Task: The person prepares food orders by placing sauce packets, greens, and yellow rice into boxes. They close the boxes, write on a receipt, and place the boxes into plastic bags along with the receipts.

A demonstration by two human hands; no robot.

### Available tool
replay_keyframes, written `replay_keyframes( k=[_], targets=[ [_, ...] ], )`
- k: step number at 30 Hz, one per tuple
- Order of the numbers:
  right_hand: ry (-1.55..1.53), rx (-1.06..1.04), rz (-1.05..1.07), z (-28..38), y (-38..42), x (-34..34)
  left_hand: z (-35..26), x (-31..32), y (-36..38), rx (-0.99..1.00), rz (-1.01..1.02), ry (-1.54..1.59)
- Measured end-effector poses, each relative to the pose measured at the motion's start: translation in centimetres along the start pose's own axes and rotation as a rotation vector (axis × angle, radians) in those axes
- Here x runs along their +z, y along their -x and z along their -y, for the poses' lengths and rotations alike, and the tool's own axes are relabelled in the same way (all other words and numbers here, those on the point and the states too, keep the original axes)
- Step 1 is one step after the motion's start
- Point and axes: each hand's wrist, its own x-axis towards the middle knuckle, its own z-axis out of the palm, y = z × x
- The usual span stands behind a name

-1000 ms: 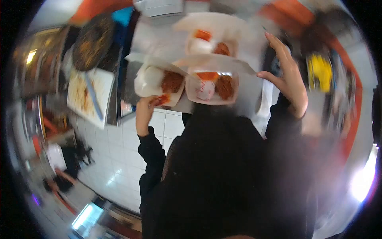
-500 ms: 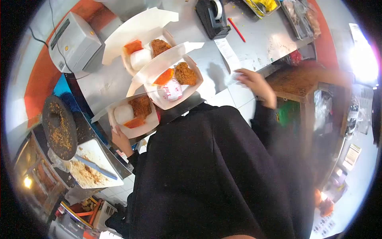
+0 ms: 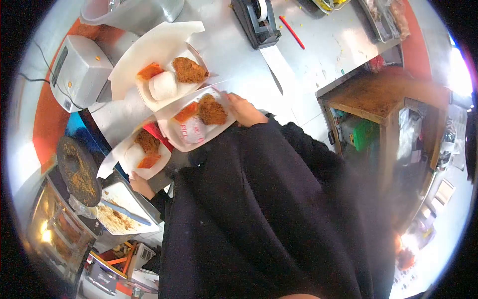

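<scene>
While my two hands were apart, each had hold of a different white cardboard food box. Right hand [image 3: 245,110]: fingers on the right edge of the middle box [image 3: 219,132], grip partly hidden. Left hand [image 3: 142,185]: at the near edge of the left box [image 3: 149,174], underside out of view. Far box [image 3: 194,92] sat untouched on the steel counter [image 3: 328,55], just beside the middle one.

Filling looked done in all three: each held a brown fried piece, an orange-red piece and a rounded white bundle, the middle bundle [image 3: 191,130] printed in red. A small red item [image 3: 158,134] lay between the left and middle boxes.

Closing looked undone: contents exposed in every box, far lid [image 3: 144,45] standing open. Middle lid's position I could not tell.

Farther right: black tape dispenser [image 3: 256,25], white paper slip [image 3: 274,65], red pen [image 3: 292,32]. Far left: boxy white machine [image 3: 82,72].
</scene>
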Motion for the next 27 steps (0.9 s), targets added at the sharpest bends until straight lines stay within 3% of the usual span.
replay_keyframes(
  k=[1, 3, 10, 13, 17, 19, 20, 21, 22, 23, 24, 25, 26, 27],
  targets=[
    [-0.003, 0.004, -0.001, -0.6, -0.2, -0.5, 0.8, 0.6, -0.8, 0.049, -0.025, 0.02],
    [0.045, -0.129, -0.221, -2.5, -0.4, -1.6, 0.9, 0.7, -1.7, 0.097, -0.049, 0.03],
    [0.079, -0.072, -0.05, -2.8, 0.0, -4.3, -1.6, 1.8, -4.4, 0.016, -0.051, 0.031],
    [0.062, -0.157, -0.068, -3.7, -0.5, -2.8, -3.2, 1.8, -5.0, 0.028, -0.019, 0.21],
    [0.06, -0.066, -0.005, -2.9, -0.9, -2.9, -5.3, 0.4, -4.9, 0.105, 0.005, 0.206],
    [0.107, -0.225, 0.138, -2.2, -1.2, -5.1, -6.0, 0.2, -4.3, 0.128, 0.033, 0.208],
    [0.129, -0.183, 0.271, -1.3, -1.0, -7.4, -5.9, -0.1, -4.2, 0.13, 0.092, 0.151],
    [0.345, -0.086, 0.399, 0.3, -1.2, -9.8, -5.5, -0.4, -4.5, 0.126, 0.141, 0.095],
    [0.285, 0.193, 0.621, 4.0, -2.4, -13.2, -4.4, 0.4, -5.3, 0.289, 0.11, 0.147],
    [0.117, 0.13, 0.499, 4.2, -3.0, -14.8, -2.3, 0.8, -5.5, 0.269, 0.122, 0.146],
    [0.131, -0.27, 0.391, 5.7, -3.9, -16.8, -4.0, -0.2, -4.2, 0.251, 0.137, 0.152],
    [0.191, -0.202, 0.403, 9.4, -4.7, -18.7, -4.1, -0.2, -3.8, 0.229, 0.119, 0.151],
    [-0.133, -0.191, 0.283, 12.2, -5.3, -19.6, -4.2, -0.2, -3.5, 0.264, 0.099, 0.241],
    [-0.013, -0.392, 0.126, 15.1, -6.6, -20.2, -4.1, -0.1, -3.1, 0.301, 0.079, 0.331]
  ],
)
